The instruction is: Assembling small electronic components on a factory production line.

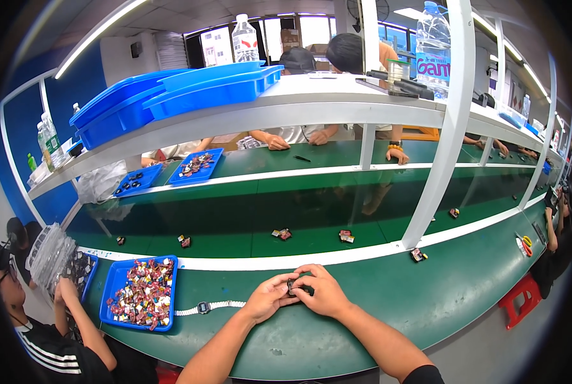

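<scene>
My left hand and my right hand meet over the green bench at the front middle. Between their fingertips they grip a small dark part, mostly covered by the fingers; its exact kind cannot be made out. A digital wristwatch with a pale metal band lies left of my left hand. Beyond it stands a blue tray heaped with small assemblies in red, white and black.
A green belt runs beyond a white rail, carrying several small assemblies. A white post rises at right; blue trays rest on the overhead shelf. A co-worker works at left. Scissors lie at far right.
</scene>
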